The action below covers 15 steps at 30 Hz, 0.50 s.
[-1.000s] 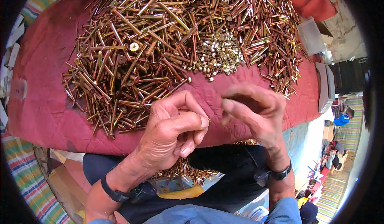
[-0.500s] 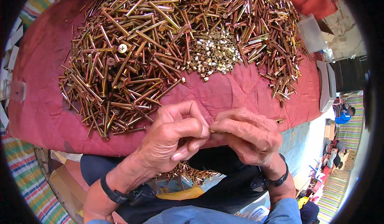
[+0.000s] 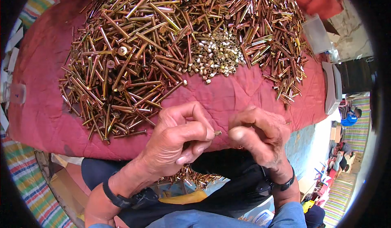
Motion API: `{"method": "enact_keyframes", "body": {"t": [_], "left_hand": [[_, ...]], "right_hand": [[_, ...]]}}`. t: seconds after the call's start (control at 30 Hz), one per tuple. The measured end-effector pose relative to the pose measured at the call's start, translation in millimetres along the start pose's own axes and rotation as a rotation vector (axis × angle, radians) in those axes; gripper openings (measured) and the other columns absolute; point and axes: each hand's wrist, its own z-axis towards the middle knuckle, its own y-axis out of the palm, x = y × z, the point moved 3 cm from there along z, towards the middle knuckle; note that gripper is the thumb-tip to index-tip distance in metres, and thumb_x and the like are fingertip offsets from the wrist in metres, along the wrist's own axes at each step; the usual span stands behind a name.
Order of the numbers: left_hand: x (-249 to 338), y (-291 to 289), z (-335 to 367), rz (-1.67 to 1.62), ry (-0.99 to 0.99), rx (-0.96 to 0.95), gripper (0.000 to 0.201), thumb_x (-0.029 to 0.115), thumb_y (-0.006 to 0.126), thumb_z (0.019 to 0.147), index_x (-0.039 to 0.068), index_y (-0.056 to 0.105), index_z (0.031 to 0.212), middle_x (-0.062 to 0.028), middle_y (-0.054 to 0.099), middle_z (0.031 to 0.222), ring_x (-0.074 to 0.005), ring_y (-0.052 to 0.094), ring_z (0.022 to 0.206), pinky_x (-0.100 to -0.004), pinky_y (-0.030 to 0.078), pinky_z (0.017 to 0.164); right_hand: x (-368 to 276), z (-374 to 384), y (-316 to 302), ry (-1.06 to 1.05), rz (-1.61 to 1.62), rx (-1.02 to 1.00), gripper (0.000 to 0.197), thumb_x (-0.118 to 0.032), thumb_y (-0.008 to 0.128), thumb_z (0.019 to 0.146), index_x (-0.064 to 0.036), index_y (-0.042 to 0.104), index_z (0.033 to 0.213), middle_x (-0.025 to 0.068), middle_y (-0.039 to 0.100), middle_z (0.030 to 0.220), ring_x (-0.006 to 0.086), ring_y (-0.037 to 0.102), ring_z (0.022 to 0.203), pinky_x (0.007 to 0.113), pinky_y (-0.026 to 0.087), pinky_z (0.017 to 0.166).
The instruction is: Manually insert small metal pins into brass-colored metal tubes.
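My left hand (image 3: 181, 136) is closed in a pinch over the near edge of the red cloth. Out of its fingertips sticks the end of a small brass-coloured metal piece (image 3: 218, 133); the rest is hidden in the fingers. Just to the right, my right hand (image 3: 260, 135) is off that end, its fingers curled and its thumb apart from them. Nothing shows between its fingertips, though the palm is hidden. Beyond the hands lies a heap of long brass-coloured screws (image 3: 118, 77), with a small pile of short metal sleeves (image 3: 216, 57) in its middle.
The red quilted cloth (image 3: 236, 89) covers the work surface. More screws (image 3: 191, 177) lie below, between my legs, beside a yellow piece (image 3: 185, 197). A clear plastic box (image 3: 317, 34) stands at the far right. A person in blue (image 3: 350, 118) is in the right background.
My right hand has drawn back a little to the right and its thumb has come away from its fingers. The metal end at my left fingertips now shows.
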Motion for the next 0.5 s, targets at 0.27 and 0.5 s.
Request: {"method": "enact_keyframes", "body": {"t": [0.27,0.5], "left_hand": [[-0.6,0.3,-1.1,-0.040,-0.043,-0.004,0.005,-0.001,0.061,0.083,0.000,0.056,0.082,-0.0093,0.054,0.057,-0.0063,0.034,0.034,-0.0227,0.025,0.033],[-3.4,-3.1,-0.7,-0.106,-0.059,-0.073,0.005,0.001,0.062,0.088,0.001,0.059,0.085,-0.0089,0.057,0.059,-0.0055,0.039,0.035,-0.0208,0.026,0.032]], "right_hand": [[-12.2,2.0,5.7,-0.246,-0.159,0.021,0.025,-0.001,0.081,0.076,-0.0002,0.076,0.100,0.0111,0.071,0.083,0.0234,0.072,0.072,0.032,0.057,0.064],[-10.6,3.3,12.9,-0.230,-0.159,-0.062,0.028,-0.004,0.078,0.081,-0.0007,0.070,0.108,0.0103,0.068,0.084,0.0236,0.069,0.069,0.033,0.054,0.059]]}}
